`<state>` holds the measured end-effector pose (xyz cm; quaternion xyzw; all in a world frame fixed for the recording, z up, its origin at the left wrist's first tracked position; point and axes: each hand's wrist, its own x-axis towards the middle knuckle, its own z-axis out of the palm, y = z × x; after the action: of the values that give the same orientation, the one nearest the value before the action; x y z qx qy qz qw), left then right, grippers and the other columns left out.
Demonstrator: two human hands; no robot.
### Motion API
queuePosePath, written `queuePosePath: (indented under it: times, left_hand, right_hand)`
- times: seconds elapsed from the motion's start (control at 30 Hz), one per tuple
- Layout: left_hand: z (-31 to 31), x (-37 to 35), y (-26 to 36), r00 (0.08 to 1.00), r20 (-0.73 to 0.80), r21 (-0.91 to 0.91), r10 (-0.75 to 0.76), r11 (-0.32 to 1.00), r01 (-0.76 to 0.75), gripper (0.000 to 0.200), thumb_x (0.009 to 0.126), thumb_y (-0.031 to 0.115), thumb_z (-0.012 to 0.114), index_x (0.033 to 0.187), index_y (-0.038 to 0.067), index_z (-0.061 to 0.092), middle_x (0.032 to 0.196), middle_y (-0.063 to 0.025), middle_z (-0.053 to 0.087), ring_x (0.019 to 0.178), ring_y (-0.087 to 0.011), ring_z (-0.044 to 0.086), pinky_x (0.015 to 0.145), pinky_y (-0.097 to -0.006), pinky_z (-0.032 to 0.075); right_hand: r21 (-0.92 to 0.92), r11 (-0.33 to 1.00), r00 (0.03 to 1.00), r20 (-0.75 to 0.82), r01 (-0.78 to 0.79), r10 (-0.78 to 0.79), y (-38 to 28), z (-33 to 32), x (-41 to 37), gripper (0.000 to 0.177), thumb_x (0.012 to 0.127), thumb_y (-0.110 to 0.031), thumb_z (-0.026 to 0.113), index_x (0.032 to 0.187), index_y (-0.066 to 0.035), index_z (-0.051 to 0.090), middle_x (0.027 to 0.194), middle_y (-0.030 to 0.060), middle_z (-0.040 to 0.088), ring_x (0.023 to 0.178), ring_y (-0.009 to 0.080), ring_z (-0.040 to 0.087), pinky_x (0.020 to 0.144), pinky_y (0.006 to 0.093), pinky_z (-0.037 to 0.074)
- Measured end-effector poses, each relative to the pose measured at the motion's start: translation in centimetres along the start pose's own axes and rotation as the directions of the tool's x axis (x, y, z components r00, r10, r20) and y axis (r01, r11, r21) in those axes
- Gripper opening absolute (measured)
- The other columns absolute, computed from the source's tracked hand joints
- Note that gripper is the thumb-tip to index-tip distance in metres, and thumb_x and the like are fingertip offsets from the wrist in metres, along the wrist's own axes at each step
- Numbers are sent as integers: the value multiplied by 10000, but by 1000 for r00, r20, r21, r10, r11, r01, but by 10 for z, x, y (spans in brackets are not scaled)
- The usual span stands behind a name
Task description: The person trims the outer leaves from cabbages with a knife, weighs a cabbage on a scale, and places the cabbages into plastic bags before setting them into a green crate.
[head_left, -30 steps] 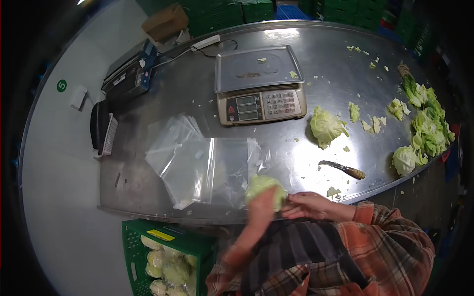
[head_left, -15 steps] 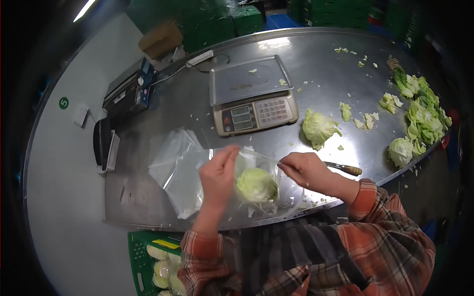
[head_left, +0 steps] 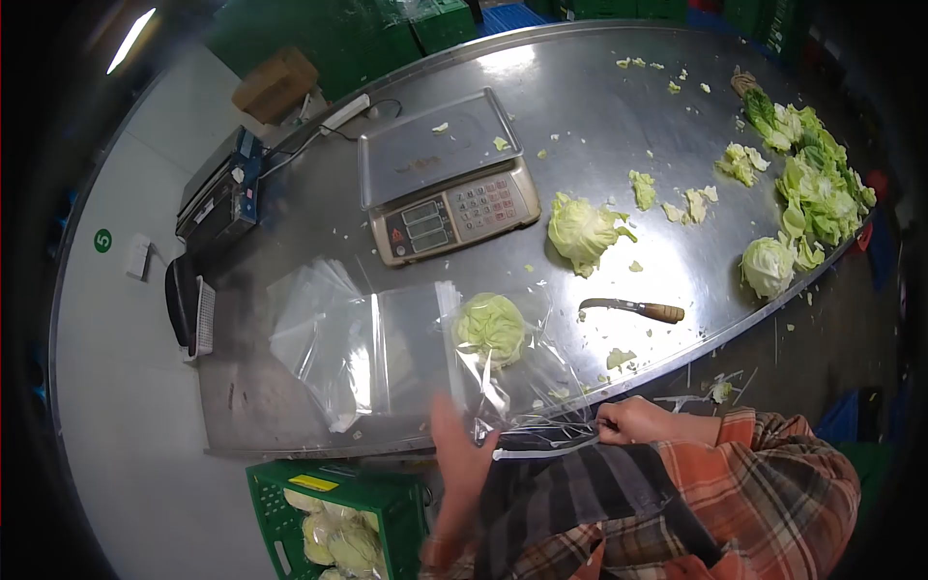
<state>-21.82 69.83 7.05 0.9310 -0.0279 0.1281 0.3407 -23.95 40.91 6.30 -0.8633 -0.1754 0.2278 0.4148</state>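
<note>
A trimmed head of iceberg lettuce (head_left: 490, 330) lies inside a clear plastic bag (head_left: 541, 382) on the steel table. The bag's mouth hangs toward me over the front edge. My right hand (head_left: 635, 421) is closed on the right end of that mouth. At its left end, my left hand (head_left: 461, 452) is slightly blurred, thumb and fingers apart, with no grip on the bag visible. A stack of flat clear bags (head_left: 338, 358) lies left of the bagged head. Beyond it to the right are another lettuce head (head_left: 583, 235) and a curved knife (head_left: 633, 308) with a wooden handle.
A weighing scale (head_left: 449, 184) stands behind the bags. At the table's right end are a lettuce head (head_left: 769, 267) and a heap of loose leaves (head_left: 822, 188). Below the front edge, a green crate (head_left: 391, 483) holds wrapped heads. A black device (head_left: 217, 184) stands back left.
Both hands have come down toward me from above the table, drawing the bag's mouth to the front edge. The lettuce now lies further from that edge, and the knife is fully uncovered.
</note>
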Motion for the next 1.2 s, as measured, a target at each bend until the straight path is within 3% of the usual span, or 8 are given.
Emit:
queuePosePath:
  times: [0.07,0.17,0.33,0.43,0.57,0.7,0.83,1.2]
  left_hand:
    - [28,-38,-16,831,48,-583,-554,660,474,533,808,129,702,1265,7,457,1031,-170,563,724,-206,600,542,-259,473]
    - [18,-61,-19,718,438,-589,-542,430,684,196,899,141,584,1025,-6,549,787,-105,609,579,-141,574,481,-253,457]
    - [3,-129,-40,680,395,-352,-618,582,733,243,952,201,505,895,-25,574,716,-109,621,570,-149,602,504,-266,481]
    - [1,-166,-45,498,606,-457,-621,240,856,270,959,205,487,846,-19,590,739,-117,641,576,-161,614,526,-272,497]
    - [3,-199,-40,821,387,-480,-421,668,569,260,981,186,450,921,-40,563,790,-141,651,709,-193,655,685,-293,534]
    - [-7,-186,-8,798,410,-655,-443,466,595,266,990,184,439,955,-52,557,873,-119,636,798,-204,661,738,-290,529]
    - [-10,-191,-14,734,515,-666,-442,333,668,268,992,175,435,932,-56,556,869,-121,624,800,-199,655,732,-284,531]
    - [-4,-190,-16,772,434,-640,-464,445,627,264,979,155,456,913,-63,588,859,-104,638,777,-163,641,736,-279,532]
  right_hand:
    - [27,999,995,91,-41,38,9,2,-5,189,798,-205,598,825,-20,568,640,184,605,607,375,617,574,446,491]
    - [21,998,994,96,-52,50,15,11,-15,197,800,-199,591,842,-15,533,637,192,600,609,390,608,573,466,481]
    - [-134,971,974,-134,-198,180,27,48,-45,170,823,-208,548,822,-38,543,674,197,611,663,407,608,614,492,486]
    - [-54,960,940,-227,-273,255,48,94,-73,173,839,-210,535,835,-39,558,690,204,613,682,405,612,632,490,487]
    - [552,782,840,-246,-289,484,38,114,-95,191,889,-191,538,864,-3,560,744,173,628,645,331,622,605,378,495]
    - [42,971,699,-688,-233,197,-21,92,-110,149,816,-112,661,875,-23,557,795,133,557,696,254,603,597,320,474]
    - [-425,840,762,-401,337,-509,-67,115,-79,202,717,-72,688,868,-50,555,811,101,522,722,293,547,631,382,454]
    - [-435,729,848,225,529,-480,-80,143,-38,151,750,-133,565,856,-28,542,876,111,517,843,280,537,745,366,449]
